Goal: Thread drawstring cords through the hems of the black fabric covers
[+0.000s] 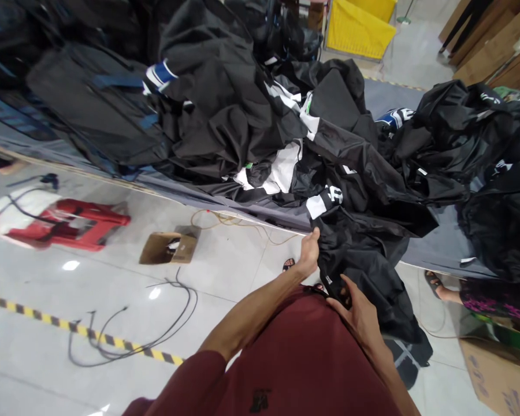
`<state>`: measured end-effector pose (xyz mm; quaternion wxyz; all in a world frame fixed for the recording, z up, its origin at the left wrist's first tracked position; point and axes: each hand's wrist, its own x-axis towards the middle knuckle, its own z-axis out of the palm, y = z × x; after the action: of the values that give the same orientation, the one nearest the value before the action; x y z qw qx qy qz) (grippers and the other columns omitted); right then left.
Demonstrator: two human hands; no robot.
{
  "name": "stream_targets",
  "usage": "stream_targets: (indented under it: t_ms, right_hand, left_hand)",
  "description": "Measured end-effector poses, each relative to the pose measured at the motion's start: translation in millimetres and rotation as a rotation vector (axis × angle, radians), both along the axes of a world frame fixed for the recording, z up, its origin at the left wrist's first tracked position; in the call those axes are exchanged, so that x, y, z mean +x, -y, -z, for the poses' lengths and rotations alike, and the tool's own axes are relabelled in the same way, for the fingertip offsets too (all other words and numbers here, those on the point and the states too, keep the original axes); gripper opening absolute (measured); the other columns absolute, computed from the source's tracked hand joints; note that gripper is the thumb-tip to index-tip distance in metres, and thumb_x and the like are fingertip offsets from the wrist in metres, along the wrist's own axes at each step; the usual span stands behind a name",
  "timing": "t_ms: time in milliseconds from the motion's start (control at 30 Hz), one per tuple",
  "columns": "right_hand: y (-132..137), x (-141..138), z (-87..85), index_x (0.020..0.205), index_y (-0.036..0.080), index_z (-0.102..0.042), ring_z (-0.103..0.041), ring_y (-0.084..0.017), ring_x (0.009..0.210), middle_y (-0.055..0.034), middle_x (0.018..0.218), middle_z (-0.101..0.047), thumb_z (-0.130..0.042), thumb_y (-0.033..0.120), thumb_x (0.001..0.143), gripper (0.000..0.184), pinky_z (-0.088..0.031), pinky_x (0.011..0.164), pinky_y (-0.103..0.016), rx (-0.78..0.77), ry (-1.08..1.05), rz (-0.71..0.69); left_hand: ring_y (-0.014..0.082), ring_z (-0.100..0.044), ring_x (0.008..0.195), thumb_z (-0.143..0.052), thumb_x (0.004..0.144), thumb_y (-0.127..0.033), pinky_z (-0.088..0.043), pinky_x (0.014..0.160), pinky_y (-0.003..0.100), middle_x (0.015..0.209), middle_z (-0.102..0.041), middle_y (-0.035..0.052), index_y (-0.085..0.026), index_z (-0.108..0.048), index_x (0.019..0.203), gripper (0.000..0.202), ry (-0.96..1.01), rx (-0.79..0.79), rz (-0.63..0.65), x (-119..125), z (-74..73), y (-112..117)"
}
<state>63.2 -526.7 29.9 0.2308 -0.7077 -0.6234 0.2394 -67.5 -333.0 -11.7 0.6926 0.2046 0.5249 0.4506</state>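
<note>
A black fabric piece (pixel 364 260), probably a bag or garment, hangs crumpled over the table's near edge and down in front of me. My left hand (pixel 310 253) is closed on its left edge, thumb on top, just below a white-and-black printed label (pixel 325 201). Lower and to the right, my right hand (pixel 359 309) holds the same fabric near a small white tag (pixel 328 279). Its thumb and forefinger are spread around a fold, and the other fingers are partly hidden. More black fabric pieces (pixel 234 86) with white and blue labels are heaped beyond.
Dark backpacks (pixel 99 104) lie along the table's left. A yellow bin (pixel 359 29) stands behind it. On the floor are a red trolley (pixel 86 225), a small cardboard box (pixel 169 247) and loose cables (pixel 173 329). Another person's sandalled foot (pixel 437 286) shows at right.
</note>
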Motion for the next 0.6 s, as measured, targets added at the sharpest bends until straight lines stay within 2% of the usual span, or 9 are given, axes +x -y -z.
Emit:
stream_targets:
  t_ms: [67, 167, 233, 333, 433, 600]
  right_hand:
    - [7.0, 1.2, 0.2, 0.134, 0.024, -0.072, -0.073, -0.019, 0.064, -0.0023, 0.087, -0.079, -0.058, 0.078, 0.101, 0.064, -0.058, 0.059, -0.028, -0.001, 0.009, 0.023]
    - [9.8, -5.9, -0.6, 0.105, 0.025, -0.077, -0.074, -0.018, 0.068, -0.0023, 0.083, -0.078, -0.049, 0.069, 0.109, 0.052, -0.055, 0.064, -0.026, 0.060, 0.001, -0.046]
    - [6.6, -13.6, -3.9, 0.089, 0.024, -0.076, -0.072, -0.016, 0.068, -0.0023, 0.077, -0.075, -0.047, 0.061, 0.113, 0.053, -0.050, 0.064, -0.025, 0.120, 0.032, -0.092]
    - [-0.1, -23.5, -9.2, 0.066, 0.022, -0.064, -0.060, -0.011, 0.055, 0.0002, 0.060, -0.061, -0.048, 0.051, 0.116, 0.060, -0.039, 0.058, -0.026, 0.205, 0.121, -0.099]
    - [-5.0, -29.4, -9.1, 0.061, 0.021, -0.057, -0.053, -0.009, 0.050, 0.0020, 0.056, -0.057, -0.048, 0.043, 0.117, 0.060, -0.032, 0.056, -0.027, 0.248, 0.155, -0.156]
    - [-13.6, -32.9, -0.8, 0.064, 0.020, -0.056, -0.054, -0.008, 0.052, 0.0018, 0.058, -0.059, -0.042, 0.040, 0.118, 0.060, -0.030, 0.057, -0.027, 0.240, 0.133, -0.248]
  left_hand:
    - [0.0284, -0.072, 0.095, -0.080, 0.088, -0.058, -0.057, 0.096, 0.042, 0.084, -0.077, 0.0103, -0.017, -0.073, 0.084, 0.042, 0.039, -0.065, -0.042, -4.7, -1.2, -19.7]
    - [0.0285, -0.072, 0.093, -0.079, 0.090, -0.051, -0.057, 0.096, 0.043, 0.082, -0.077, 0.0095, -0.017, -0.074, 0.083, 0.035, -0.029, -0.052, -0.018, -9.8, -0.1, -32.6]
    - [0.0276, -0.071, 0.093, -0.077, 0.092, -0.049, -0.057, 0.095, 0.041, 0.082, -0.076, 0.0083, -0.017, -0.074, 0.085, 0.033, -0.087, -0.015, -0.006, -10.2, 2.5, -30.0]
    - [0.0263, -0.070, 0.090, -0.074, 0.094, -0.047, -0.055, 0.092, 0.039, 0.081, -0.075, 0.0077, -0.016, -0.074, 0.085, 0.032, -0.143, -0.005, -0.006, -8.2, 6.7, -18.0]
    - [0.0253, -0.068, 0.088, -0.074, 0.093, -0.044, -0.054, 0.089, 0.036, 0.079, -0.073, 0.0068, -0.016, -0.074, 0.083, 0.030, -0.179, 0.007, 0.005, -6.8, 9.4, -7.0]
    - [0.0232, -0.063, 0.089, -0.072, 0.094, -0.040, -0.051, 0.089, 0.033, 0.077, -0.069, 0.0044, -0.018, -0.069, 0.077, 0.028, -0.243, 0.013, -0.015, -9.7, 9.5, -3.9]
